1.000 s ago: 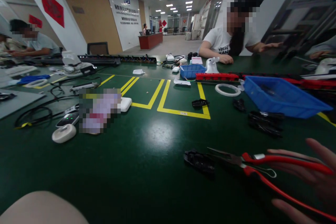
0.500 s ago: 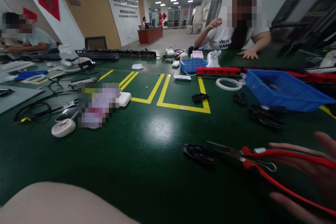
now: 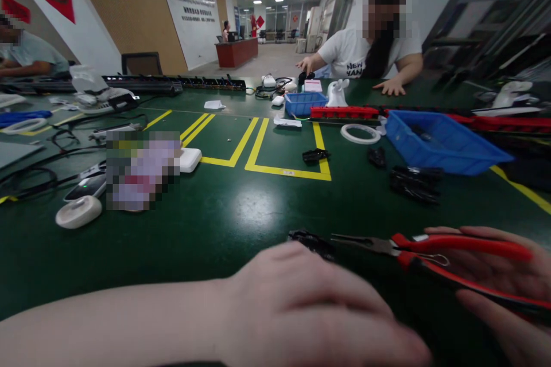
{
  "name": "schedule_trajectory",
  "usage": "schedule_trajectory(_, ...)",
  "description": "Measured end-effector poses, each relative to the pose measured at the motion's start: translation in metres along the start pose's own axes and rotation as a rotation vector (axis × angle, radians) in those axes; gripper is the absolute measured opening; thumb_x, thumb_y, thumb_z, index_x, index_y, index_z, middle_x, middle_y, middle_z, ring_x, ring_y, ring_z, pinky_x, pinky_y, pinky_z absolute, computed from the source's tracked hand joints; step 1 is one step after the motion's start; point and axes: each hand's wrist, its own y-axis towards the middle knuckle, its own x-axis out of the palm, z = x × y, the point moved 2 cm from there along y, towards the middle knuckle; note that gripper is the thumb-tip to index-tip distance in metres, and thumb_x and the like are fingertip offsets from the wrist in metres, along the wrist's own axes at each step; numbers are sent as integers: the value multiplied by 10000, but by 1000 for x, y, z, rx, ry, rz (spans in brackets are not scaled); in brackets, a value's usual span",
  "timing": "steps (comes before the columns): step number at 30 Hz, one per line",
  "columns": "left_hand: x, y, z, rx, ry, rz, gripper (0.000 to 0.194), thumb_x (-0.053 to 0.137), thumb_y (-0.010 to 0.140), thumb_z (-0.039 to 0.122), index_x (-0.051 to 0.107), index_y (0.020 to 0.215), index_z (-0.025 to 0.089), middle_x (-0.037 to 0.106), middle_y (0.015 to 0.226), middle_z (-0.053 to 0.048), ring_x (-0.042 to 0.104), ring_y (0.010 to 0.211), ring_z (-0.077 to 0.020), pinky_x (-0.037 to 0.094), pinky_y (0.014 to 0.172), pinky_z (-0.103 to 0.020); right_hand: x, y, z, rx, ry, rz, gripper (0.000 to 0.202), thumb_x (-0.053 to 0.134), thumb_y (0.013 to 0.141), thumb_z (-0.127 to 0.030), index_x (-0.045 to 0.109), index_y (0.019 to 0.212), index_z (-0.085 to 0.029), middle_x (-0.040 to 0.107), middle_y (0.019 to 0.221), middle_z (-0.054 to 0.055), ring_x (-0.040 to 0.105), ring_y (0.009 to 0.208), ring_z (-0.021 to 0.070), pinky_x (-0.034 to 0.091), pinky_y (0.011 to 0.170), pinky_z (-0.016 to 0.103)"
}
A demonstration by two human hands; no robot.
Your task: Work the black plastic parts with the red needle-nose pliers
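Observation:
My right hand (image 3: 503, 275) is around the red handles of a pair of needle-nose pliers (image 3: 469, 246), fingers behind the upper handle and thumb under the lower one. The pliers' thin jaws point left and stand slightly apart. Just left of their tips lies a shiny black plastic-wrapped bundle (image 3: 307, 239), partly covered by my left hand (image 3: 310, 304). That hand reaches across the front of the table, back upward, its fingers stretched to the right and somewhat blurred. I see nothing held in it.
Similar black bundles (image 3: 416, 184) lie near a blue bin (image 3: 447, 146) at right. A tape roll (image 3: 360, 133) sits beside it. Toward the left are a blurred-out phone (image 3: 144, 175), a white box (image 3: 189, 159) and cables. A person (image 3: 370, 57) leans on the table's far side.
My left arm has come in from the lower left, its hand now over the front of the black bundle. The view has shifted to the right. The person opposite has lowered a hand to the table.

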Motion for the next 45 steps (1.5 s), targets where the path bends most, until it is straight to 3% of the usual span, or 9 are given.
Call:
schedule_trajectory(2,-8,8,-20,-110,-7,88,425,515,928,328,472,1336,216,554,1305,-108,556,1179,-236,492,981,-359,-1,-4,0,69,105,8,577,809,612,-355,611,1154,-352,695,1173,84,665,1050,354,580,839,341)
schedule_trajectory(3,-11,11,-30,-153,7,77,513,571,902,342,424,1373,201,516,1351,-124,529,1208,-255,474,999,-390,-1,-6,0,102,151,14,567,804,619,-354,612,1151,-353,695,1174,86,658,1062,360,579,846,358)
schedule_trajectory(6,-9,14,-51,-251,113,-93,688,681,839,434,375,1411,206,485,1384,-125,494,1222,-294,431,1013,-464,2,-13,-4,152,212,-8,536,794,614,-391,627,1121,-339,706,1149,106,659,1039,393,597,803,408)
schedule_trajectory(9,-2,13,-58,-214,173,-168,575,671,848,455,474,1330,210,541,1294,-100,514,1163,-277,434,968,-429,8,-20,-10,158,213,-56,559,806,599,-384,621,1124,-336,714,1132,105,670,1012,388,604,775,401)
schedule_trajectory(13,5,11,-59,-197,202,-189,354,610,902,416,551,1168,189,582,1138,-72,560,1020,-233,457,858,-368,16,-27,-21,176,226,-101,573,811,615,-362,602,1147,-332,714,1127,99,681,1001,364,593,806,390)
schedule_trajectory(20,5,11,-58,-215,143,-209,345,608,889,488,521,1019,181,599,940,-28,591,812,-179,455,697,-302,18,-33,-26,166,271,-154,614,797,635,-432,563,1201,-391,686,1179,74,651,1065,388,604,806,493)
schedule_trajectory(27,7,10,-59,-188,140,-196,357,630,863,490,508,987,178,613,876,-23,594,766,-181,443,686,-293,17,-37,-24,154,290,-283,526,768,691,-382,563,1174,-347,696,1158,99,680,1014,356,612,776,430)
schedule_trajectory(40,7,11,-59,-190,141,-201,349,633,860,484,513,984,180,628,874,-27,603,763,-187,441,684,-298,22,-37,-37,176,325,-260,466,777,689,-380,579,1110,-352,712,1099,73,709,943,321,606,799,439)
schedule_trajectory(45,6,12,-59,-194,136,-218,352,623,866,494,521,990,181,633,879,-30,607,776,-190,445,695,-295,21,-35,-34,189,322,-245,531,824,617,-357,586,1092,-371,713,1089,54,715,920,309,612,803,423)
